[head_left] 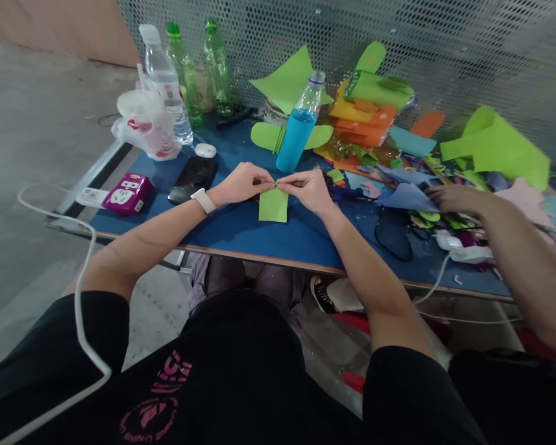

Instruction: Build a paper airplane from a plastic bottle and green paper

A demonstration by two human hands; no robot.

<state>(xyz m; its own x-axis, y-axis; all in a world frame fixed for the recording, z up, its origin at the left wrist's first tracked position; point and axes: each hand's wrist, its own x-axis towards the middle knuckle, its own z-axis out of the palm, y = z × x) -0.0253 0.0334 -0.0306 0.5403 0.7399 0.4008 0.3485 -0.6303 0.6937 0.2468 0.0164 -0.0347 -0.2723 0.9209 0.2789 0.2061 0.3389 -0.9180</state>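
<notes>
A small green paper piece hangs flat over the blue table, its top edge pinched between both hands. My left hand grips the upper left of it with thumb and forefinger. From the other side, my right hand pinches the same top edge, fingertips almost meeting the left ones. Just behind stands a slightly tilted bottle, blue in its lower part and clear at the neck. Green rounded paper shapes stick out on both sides of it.
Left on the table are a purple power socket, a black phone, a white earbud case and several bottles. Paper scraps pile up at right, where another person's hand reaches in. A white cable crosses my left arm.
</notes>
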